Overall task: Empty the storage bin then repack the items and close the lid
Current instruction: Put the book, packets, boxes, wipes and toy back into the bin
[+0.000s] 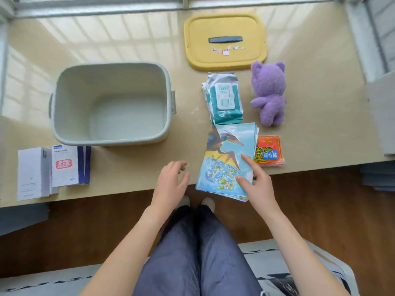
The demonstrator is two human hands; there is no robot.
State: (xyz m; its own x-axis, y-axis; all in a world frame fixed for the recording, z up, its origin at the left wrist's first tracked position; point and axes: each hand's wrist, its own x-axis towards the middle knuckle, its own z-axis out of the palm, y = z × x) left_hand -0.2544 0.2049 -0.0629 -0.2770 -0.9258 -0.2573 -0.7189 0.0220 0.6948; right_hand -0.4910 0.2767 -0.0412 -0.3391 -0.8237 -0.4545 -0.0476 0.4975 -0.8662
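The bin [64,86] is sitting empty on the tabletop [132,165], so emptying is looking finished and repacking is beginning with the books [226,146], which are lying right of the bin and overhanging the tabletop's near edge. The right hand [258,184] is resting on that stack, index finger and thumb straight on the cover and not clamped as far as shows; its other fingers are hiding past the stack's far side. The left hand [171,180] is hovering between bin and books, fingers loosely apart, holding nothing. The stack is fanning slightly, so I judge it is worth squaring it with both hands, pinching it top and bottom at the overhang, then laying it flat on the bin floor first, leaving room above for bulkier things. Still waiting outside, right of the bin, are the wipes [226,97], the plush [268,88] and the red packet [269,150]; the boxes [62,165] are lying near the bin's front left corner. The lid [224,24] is lying flat behind and right of the bin, well apart from it.
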